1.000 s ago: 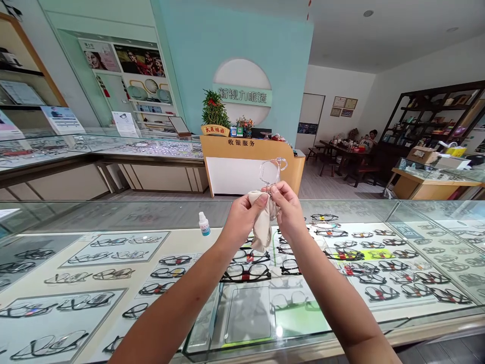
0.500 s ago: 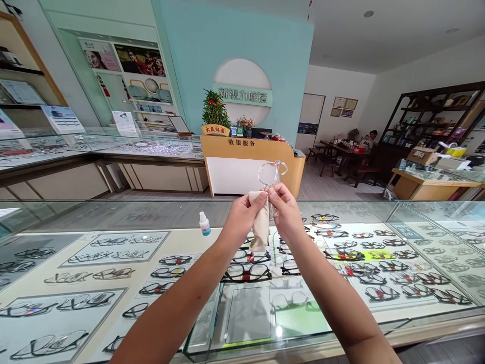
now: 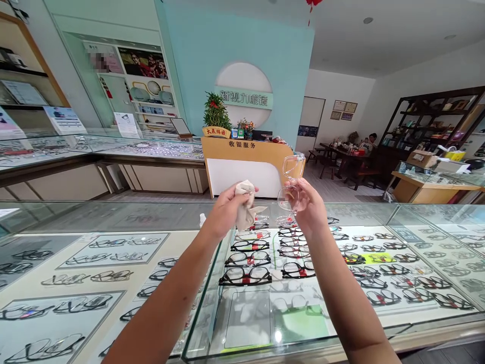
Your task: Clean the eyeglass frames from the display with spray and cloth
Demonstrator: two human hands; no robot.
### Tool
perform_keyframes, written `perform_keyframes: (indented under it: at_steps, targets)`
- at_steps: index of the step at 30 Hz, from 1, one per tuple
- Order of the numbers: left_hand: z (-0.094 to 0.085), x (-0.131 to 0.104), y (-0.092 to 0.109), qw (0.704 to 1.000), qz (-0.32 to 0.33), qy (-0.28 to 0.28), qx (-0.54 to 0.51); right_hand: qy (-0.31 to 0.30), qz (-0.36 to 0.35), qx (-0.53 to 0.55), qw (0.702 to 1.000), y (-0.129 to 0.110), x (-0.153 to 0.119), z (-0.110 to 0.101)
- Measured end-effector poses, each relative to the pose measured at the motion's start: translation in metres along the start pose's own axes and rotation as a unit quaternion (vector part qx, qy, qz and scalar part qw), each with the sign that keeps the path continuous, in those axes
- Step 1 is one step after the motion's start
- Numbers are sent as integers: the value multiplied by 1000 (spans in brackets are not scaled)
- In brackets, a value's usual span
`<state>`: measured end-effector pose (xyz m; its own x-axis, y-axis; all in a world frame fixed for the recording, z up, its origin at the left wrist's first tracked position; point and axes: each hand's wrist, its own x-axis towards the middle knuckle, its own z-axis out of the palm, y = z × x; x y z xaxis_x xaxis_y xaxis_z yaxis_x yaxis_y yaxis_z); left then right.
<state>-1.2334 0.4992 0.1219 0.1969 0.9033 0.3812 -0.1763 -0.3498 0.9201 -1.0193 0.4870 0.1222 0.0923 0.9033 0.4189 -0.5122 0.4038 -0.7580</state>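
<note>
My left hand [image 3: 223,208] is closed on a crumpled beige cloth [image 3: 244,207], raised above the glass display counter [image 3: 113,222]. My right hand [image 3: 308,205] pinches a pair of clear-framed glasses [image 3: 290,182] by the bridge, held upright with one lens above the other. The two hands are apart, and the cloth does not touch the glasses. Rows of dark-framed glasses [image 3: 246,275] lie inside the case below my hands.
A small dropper bottle [image 3: 202,218] stands on the counter, mostly hidden behind my left wrist. A wooden cashier desk [image 3: 246,164] with a potted plant [image 3: 215,114] stands beyond. Another person [image 3: 370,140] sits at a far table on the right. More glass counters run along the left.
My hands have drawn apart: the cloth came off the glasses and moved left, while my right hand carried the glasses right and slightly up. The view shifted a little.
</note>
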Motion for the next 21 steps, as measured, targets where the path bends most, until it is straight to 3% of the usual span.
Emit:
perform_keyframes:
  at_steps: [4,7,11,16,21]
  targets:
    - [-5,-1,-4,987,122,62,85,-32,14,-73,997,-7,-1,-3]
    - [-8,-2,-11,964,166,119,169,-72,8,-174,982,-12,-3,-4]
    - [-13,-1,-7,941,177,106,268,-92,-25,-291,952,-17,-5,-8]
    - [-16,1,-1,893,235,101,370,-88,-71,-418,901,-19,-4,-13]
    - [-11,3,-9,814,330,90,470,-118,-85,-448,882,-19,-4,-13]
